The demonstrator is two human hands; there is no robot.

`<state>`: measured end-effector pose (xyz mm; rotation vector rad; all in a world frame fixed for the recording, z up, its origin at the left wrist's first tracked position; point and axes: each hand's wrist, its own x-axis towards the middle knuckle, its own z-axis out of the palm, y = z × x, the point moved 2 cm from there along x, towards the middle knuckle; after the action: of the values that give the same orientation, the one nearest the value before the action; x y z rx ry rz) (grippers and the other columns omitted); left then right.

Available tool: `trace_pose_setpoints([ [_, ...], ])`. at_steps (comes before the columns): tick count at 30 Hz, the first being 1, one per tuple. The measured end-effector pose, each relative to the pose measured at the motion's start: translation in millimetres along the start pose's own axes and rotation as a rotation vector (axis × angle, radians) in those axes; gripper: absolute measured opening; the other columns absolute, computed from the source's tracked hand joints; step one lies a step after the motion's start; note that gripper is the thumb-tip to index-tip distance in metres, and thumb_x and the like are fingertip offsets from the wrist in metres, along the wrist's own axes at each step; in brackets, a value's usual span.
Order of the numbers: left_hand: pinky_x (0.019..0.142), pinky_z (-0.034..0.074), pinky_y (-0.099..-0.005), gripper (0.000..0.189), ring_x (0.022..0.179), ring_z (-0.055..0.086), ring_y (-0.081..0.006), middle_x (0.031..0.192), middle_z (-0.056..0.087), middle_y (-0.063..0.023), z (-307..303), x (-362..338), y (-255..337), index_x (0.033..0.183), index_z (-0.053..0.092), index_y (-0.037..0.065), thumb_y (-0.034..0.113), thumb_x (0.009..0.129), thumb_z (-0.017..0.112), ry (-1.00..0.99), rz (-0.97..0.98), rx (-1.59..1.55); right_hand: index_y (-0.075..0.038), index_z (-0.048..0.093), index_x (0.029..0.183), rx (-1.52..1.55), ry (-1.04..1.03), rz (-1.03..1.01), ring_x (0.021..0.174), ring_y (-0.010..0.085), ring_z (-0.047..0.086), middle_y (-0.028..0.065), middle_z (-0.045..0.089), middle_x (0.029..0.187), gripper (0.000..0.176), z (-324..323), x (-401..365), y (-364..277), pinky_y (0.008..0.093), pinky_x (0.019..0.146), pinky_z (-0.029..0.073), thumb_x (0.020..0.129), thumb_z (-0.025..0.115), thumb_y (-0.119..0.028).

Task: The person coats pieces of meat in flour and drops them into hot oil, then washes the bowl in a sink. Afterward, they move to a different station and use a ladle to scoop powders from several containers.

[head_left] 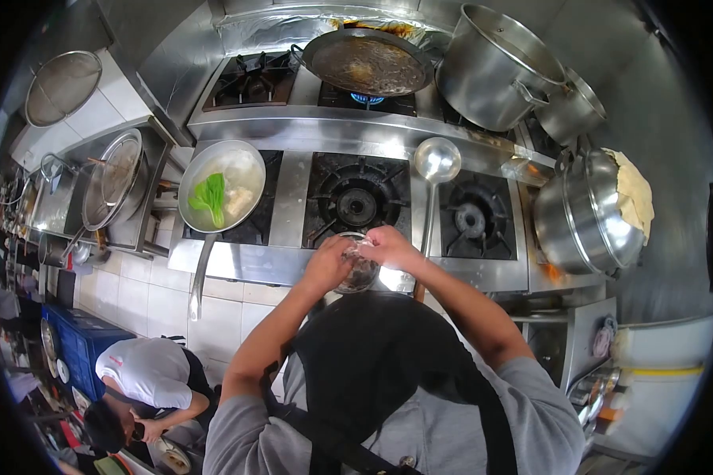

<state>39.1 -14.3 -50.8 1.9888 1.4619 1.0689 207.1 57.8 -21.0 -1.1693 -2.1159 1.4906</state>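
Observation:
Both of my hands meet at a small round clear container (360, 274) near the stove's front edge. My left hand (329, 264) is at its left rim with the fingers curled in; my right hand (389, 247) is at the upper right rim, its fingers pinched together. What the fingertips grip is too small to make out. Left of them, a frying pan (243, 168) holds green leafy vegetable (208, 198) and pale pieces (238, 201). To the right, a ladle (437, 161) lies across the stove, its handle beside my right hand.
Behind, a wok (364, 63) of dark liquid sits over a blue flame. A large pot (483, 79) and a smaller pot (566, 107) stand at the back right. Stacked metal bowls (582, 210) are at the right. A co-worker (152, 372) bends at the lower left.

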Motion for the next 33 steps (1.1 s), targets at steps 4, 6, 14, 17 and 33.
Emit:
trace_pose_setpoints([
  [4,0.085,0.048,-0.0427,0.029,0.099,0.058,-0.0379,0.100,0.059,-0.0170,2.0,-4.2,-5.0,0.103,0.060,0.002,0.004,0.075,0.067,-0.027,-0.113,-0.074,0.003,0.060,0.069,-0.157,0.012,-0.031,0.050,0.0131,0.048,0.0089,0.054,0.055,0.031,-12.8,-2.4,-21.3,0.0336,0.047,0.040,0.081,0.065,-0.025],
  [6,0.086,0.048,-0.0422,0.029,0.100,0.058,-0.0378,0.101,0.059,-0.0170,0.7,-6.1,-9.2,0.104,0.060,0.002,0.003,0.075,0.066,-0.035,-0.172,-0.131,0.004,0.059,0.068,-0.190,0.044,-0.096,0.046,0.0174,0.049,0.0130,0.054,0.053,0.032,-19.4,-3.2,-29.1,0.0355,0.047,0.040,0.079,0.063,-0.026],
  [14,0.097,0.046,-0.0420,0.047,0.106,0.058,-0.0311,0.115,0.059,-0.0158,-28.3,9.3,46.9,0.125,0.050,0.002,0.000,0.079,0.059,-0.134,-0.312,-0.313,0.004,0.061,0.071,-0.033,-0.028,-0.061,0.055,0.0117,0.049,0.0097,0.054,0.058,0.033,-42.9,-5.6,-84.5,0.0334,0.051,0.040,0.081,0.064,-0.027],
  [17,0.099,0.044,-0.0425,0.042,0.107,0.058,-0.0267,0.119,0.059,-0.0145,-17.2,16.4,38.5,0.126,0.049,0.003,0.005,0.085,0.055,-0.199,-0.506,-1.221,0.002,0.063,0.073,-0.065,-0.015,-0.108,0.055,0.0132,0.051,0.0093,0.056,0.059,0.032,-41.5,-0.1,-80.3,0.0337,0.050,0.041,0.082,0.065,-0.028],
  [33,0.062,0.044,-0.0307,0.028,0.068,0.054,-0.0160,0.077,0.056,-0.0029,14.9,36.2,45.8,0.081,0.057,0.011,0.033,0.098,0.052,0.284,-0.962,-1.583,-0.007,0.061,0.097,-0.579,0.302,-0.498,0.080,0.0297,0.061,0.0108,0.065,0.081,0.020,9.4,-22.2,-51.9,0.0431,0.084,0.039,0.080,0.064,-0.016],
])
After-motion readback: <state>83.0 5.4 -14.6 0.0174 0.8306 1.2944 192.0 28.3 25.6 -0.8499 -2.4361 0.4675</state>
